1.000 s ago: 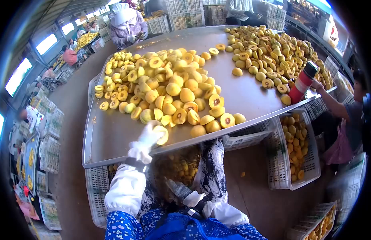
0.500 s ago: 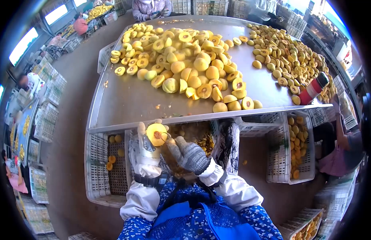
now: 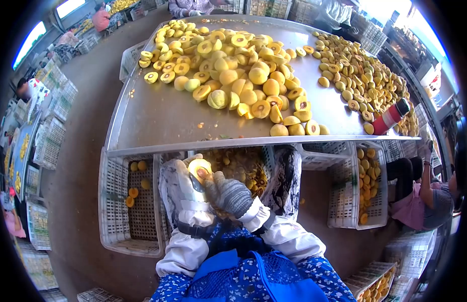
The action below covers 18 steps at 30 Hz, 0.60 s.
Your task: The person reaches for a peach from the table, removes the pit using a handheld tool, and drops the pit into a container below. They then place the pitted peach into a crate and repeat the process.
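Observation:
My left hand, in a pale glove, grips a halved yellow peach with its cut face and brown centre upward. Close against that peach is my right hand, in a grey knitted glove, its fingers curled. Whatever the right fingers hold is hidden from above. Both hands are over my lap, just below the near edge of a metal table. On the table lies a heap of peach halves. Below the hands, between my knees, are more peach pieces.
A second peach pile and a red bottle with a black cap are at the table's right. A crate with a few peach halves stands left; a fuller crate stands right. Co-workers sit around, one at right.
Both hands have come slightly lower, towards my lap, with the peach half still in the left. The right hand has moved closer to the peach. My view has shifted a little.

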{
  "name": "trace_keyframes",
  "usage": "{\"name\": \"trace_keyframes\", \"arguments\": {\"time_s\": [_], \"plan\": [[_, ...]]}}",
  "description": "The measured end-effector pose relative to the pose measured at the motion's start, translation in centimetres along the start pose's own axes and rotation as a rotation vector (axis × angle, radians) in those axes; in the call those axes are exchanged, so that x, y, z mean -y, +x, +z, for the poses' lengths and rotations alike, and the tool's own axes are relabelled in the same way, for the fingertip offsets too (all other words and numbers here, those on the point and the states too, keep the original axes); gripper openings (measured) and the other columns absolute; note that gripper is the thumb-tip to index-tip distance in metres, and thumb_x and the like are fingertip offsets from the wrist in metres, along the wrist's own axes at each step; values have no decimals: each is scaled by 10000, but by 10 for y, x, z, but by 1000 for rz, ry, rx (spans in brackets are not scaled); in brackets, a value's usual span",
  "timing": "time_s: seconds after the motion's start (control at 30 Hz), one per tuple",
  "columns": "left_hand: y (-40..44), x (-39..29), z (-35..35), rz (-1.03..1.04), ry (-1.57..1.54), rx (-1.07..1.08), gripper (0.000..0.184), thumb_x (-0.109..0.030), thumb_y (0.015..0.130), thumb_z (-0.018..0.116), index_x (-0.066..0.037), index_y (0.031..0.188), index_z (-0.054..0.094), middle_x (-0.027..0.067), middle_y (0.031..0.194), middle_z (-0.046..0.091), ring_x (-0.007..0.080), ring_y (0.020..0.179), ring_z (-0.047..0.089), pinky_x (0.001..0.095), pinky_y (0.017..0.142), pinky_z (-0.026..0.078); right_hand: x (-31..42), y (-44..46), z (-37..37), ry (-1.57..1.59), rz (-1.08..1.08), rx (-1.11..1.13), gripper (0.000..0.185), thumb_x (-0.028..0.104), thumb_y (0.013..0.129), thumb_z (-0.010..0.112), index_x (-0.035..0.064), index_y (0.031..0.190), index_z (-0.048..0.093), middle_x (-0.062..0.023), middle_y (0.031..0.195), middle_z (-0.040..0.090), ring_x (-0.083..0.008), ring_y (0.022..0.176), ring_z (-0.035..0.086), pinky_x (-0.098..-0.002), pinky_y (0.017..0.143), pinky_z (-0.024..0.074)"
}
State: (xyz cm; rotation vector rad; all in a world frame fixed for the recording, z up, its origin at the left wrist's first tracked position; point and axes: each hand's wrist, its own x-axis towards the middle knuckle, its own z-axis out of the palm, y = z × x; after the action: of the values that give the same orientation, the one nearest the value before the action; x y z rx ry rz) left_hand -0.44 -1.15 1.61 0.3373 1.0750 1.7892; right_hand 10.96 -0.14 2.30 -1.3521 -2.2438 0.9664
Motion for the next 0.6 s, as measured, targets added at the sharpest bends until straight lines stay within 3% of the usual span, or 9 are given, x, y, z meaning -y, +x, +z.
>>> {"name": "trace_keyframes", "arguments": {"time_s": [0.2, 0.23, 0.27, 0.37, 0.43, 0.5, 0.53, 0.57, 0.6], "plan": [[4, -8, -10, -161, 181, 138, 694, -612, 928, 313, 16, 950, 607, 131, 772, 640, 186, 648, 621, 259, 586, 538, -15, -4, -19, -119, -187, 84, 305, 346, 885, 529, 46, 905, 485, -213, 568, 561, -395, 527, 579, -500, 470, 421], [11, -9, -14, -220, 219, 225, 702, -608, 934, 299, 21, 943, 610, 130, 763, 640, 184, 648, 624, 260, 584, 539, -22, -3, -22, -116, -219, 118, 302, 350, 894, 535, 53, 859, 496, -168, 595, 596, -334, 520, 598, -468, 465, 430], [15, -11, -14, -250, 365, 260, 702, -610, 929, 326, 28, 916, 617, 96, 763, 630, 137, 631, 593, 232, 579, 509, -20, -3, -23, 326, -308, 131, 403, 438, 894, 527, 37, 852, 537, -113, 590, 598, -304, 500, 580, -450, 486, 442], [6, -15, -2, -130, 244, 343, 646, -568, 938, 369, 28, 942, 617, 108, 791, 641, 149, 662, 617, 238, 601, 520, -22, -6, -19, 1141, 147, 412, 471, 525, 894, 536, 75, 757, 568, 32, 533, 503, -137, 416, 461, -318, 404, 372], [-9, -14, 7, 33, 113, 236, 486, -458, 926, 501, 12, 973, 617, 132, 854, 656, 182, 710, 645, 258, 631, 536, -13, -9, -13, 1342, 469, 552, 435, 514, 910, 513, 104, 776, 573, 26, 503, 466, -105, 370, 409, -275, 350, 314], [-9, -2, 1, 59, 9, 119, 374, -364, 904, 585, 3, 965, 621, 136, 858, 662, 192, 684, 644, 267, 620, 536, -21, -15, 5, 1520, 340, 588, 343, 444, 929, 515, 109, 944, 586, 14, 620, 518, -106, 417, 444, -240, 352, 317], [-8, -3, -4, 84, 116, 148, 308, -282, 943, 504, 8, 978, 602, 153, 868, 660, 213, 706, 651, 308, 610, 542, -23, -18, 12, 1611, 277, 612, 320, 409, 939, 516, 111, 1028, 593, 7, 678, 544, -106, 440, 462, -222, 352, 319], [-11, -5, -9, 71, 196, 176, 269, -247, 930, 526, 5, 978, 606, 148, 865, 664, 206, 698, 651, 302, 604, 536, -29, -23, 11, 1786, 275, 749, 301, 384, 952, 501, 111, 1045, 587, -5, 717, 555, -104, 469, 488, -209, 357, 324], [-8, -13, -13, 69, 316, 279, 243, -223, 925, 547, 7, 959, 615, 142, 850, 669, 193, 692, 650, 288, 607, 532, -33, -19, -2, 1724, 228, 883, 296, 366, 957, 495, 103, 1068, 572, -12, 747, 557, -97, 484, 493, -208, 357, 327]]}}
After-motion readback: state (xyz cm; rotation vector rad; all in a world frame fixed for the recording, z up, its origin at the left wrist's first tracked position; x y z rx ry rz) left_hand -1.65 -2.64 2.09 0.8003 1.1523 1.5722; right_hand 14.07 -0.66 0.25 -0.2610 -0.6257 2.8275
